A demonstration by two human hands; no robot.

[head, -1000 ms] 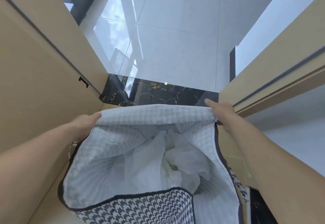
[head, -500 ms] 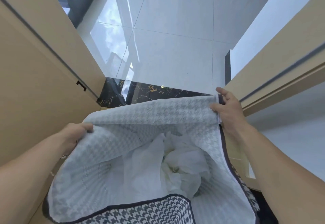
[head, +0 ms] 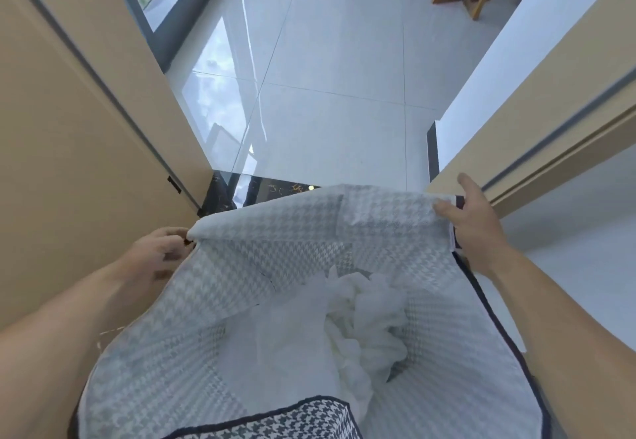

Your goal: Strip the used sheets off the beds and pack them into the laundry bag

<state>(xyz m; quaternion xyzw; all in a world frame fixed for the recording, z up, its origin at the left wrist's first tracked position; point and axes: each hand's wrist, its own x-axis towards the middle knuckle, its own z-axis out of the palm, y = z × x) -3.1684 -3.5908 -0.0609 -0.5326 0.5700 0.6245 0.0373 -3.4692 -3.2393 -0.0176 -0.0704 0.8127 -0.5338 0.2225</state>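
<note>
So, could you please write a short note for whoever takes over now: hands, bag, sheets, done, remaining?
Left hand: pinches the left corner of the laundry bag rim.
Right hand: grips the right corner, thumb on the inner side.
The bag is held open between both hands; crumpled white sheets lie at its bottom.
Done: these sheets are packed.
Left: bag not yet closed; whether more sheets wait elsewhere cannot be told from this view.

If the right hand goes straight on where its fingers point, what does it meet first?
Probably the beige door frame just beyond the right hand, though depth is unclear.
</note>
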